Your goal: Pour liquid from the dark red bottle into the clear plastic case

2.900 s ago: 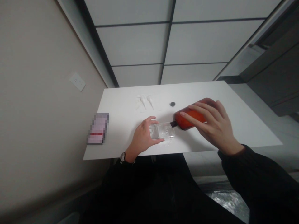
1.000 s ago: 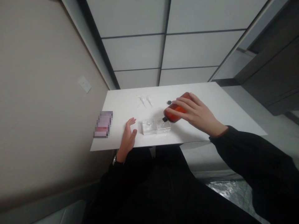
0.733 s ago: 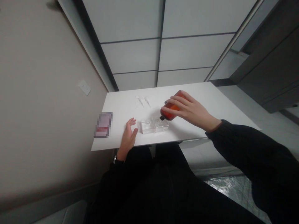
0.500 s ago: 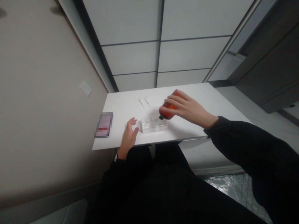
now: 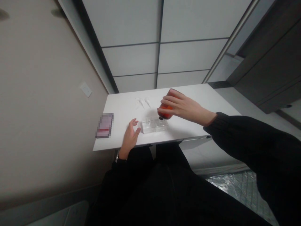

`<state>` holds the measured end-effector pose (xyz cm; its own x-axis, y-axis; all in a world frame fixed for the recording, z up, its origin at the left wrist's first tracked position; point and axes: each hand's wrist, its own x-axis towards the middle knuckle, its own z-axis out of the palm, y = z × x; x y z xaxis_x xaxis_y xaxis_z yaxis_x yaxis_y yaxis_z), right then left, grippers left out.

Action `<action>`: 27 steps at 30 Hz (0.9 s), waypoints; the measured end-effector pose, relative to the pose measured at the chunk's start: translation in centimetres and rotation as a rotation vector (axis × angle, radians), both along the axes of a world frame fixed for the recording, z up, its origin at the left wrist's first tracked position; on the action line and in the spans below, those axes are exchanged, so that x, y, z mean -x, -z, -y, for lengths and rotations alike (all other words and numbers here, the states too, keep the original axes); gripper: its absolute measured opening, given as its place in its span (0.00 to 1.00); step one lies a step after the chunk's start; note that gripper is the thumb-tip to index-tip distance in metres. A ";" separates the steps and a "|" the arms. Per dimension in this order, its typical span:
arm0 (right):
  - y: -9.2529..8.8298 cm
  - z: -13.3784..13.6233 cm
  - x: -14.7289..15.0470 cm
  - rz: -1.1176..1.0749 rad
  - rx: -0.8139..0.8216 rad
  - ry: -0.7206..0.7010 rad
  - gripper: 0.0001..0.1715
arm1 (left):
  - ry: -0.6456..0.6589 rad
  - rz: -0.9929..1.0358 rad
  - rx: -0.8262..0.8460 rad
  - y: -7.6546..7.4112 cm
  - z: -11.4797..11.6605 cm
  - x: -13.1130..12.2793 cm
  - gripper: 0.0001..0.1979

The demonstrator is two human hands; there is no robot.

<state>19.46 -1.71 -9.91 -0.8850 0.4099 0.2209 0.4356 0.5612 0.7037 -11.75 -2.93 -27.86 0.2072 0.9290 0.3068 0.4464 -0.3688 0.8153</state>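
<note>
My right hand [image 5: 180,106] is wrapped round a reddish-orange bottle [image 5: 165,112], tilted so its dark neck points down and left. The neck is over the right part of a clear plastic box [image 5: 150,127] that looks divided in the middle; whether anything flows out is too small to tell. Left of the box, my left hand [image 5: 130,135] rests at the table's front edge, fingers apart and holding nothing. Behind the box lie two small whitish pointed pieces [image 5: 144,103], their kind unclear.
The white table [image 5: 197,100] stands against a wall on the left and in front of white panelled doors [image 5: 136,59]. A pixelated pinkish, flat item [image 5: 104,126] lies at the table's left edge. A wall socket [image 5: 86,89] is above it.
My right hand has moved slightly left with the tilted bottle, its neck now nearer the middle of the box. My left hand stays where it was.
</note>
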 end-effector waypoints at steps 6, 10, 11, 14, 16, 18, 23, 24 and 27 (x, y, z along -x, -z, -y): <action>-0.5 -0.2 0.7 0.013 0.059 -0.019 0.28 | 0.007 0.000 -0.013 0.2 0.0 -0.1 0.37; 0.0 -0.9 0.8 -0.156 0.217 -0.118 0.29 | -0.001 -0.010 -0.024 0.2 0.0 -0.1 0.36; 0.1 -1.0 0.9 -0.195 0.263 -0.135 0.30 | -0.002 -0.014 -0.025 0.2 0.1 -0.1 0.36; 0.0 -1.1 1.1 -0.251 0.370 -0.169 0.31 | -0.002 -0.028 -0.021 0.1 0.1 -0.1 0.36; -0.2 -1.2 1.3 -0.260 0.415 -0.182 0.31 | 0.002 -0.036 -0.019 0.1 0.0 -0.1 0.37; -0.4 -1.3 1.6 -0.262 0.451 -0.193 0.30 | 0.003 -0.042 -0.020 0.1 0.0 0.0 0.37; -0.2 -1.4 2.0 -0.354 0.564 -0.187 0.29 | -0.005 -0.053 -0.025 0.1 0.1 -0.1 0.35; -0.1 -1.4 2.1 -0.384 0.586 -0.184 0.30 | -0.007 -0.055 -0.027 0.1 0.1 -0.1 0.35; 0.1 -1.2 2.4 -0.406 0.615 -0.167 0.30 | -0.006 -0.064 -0.032 0.1 0.1 -0.1 0.35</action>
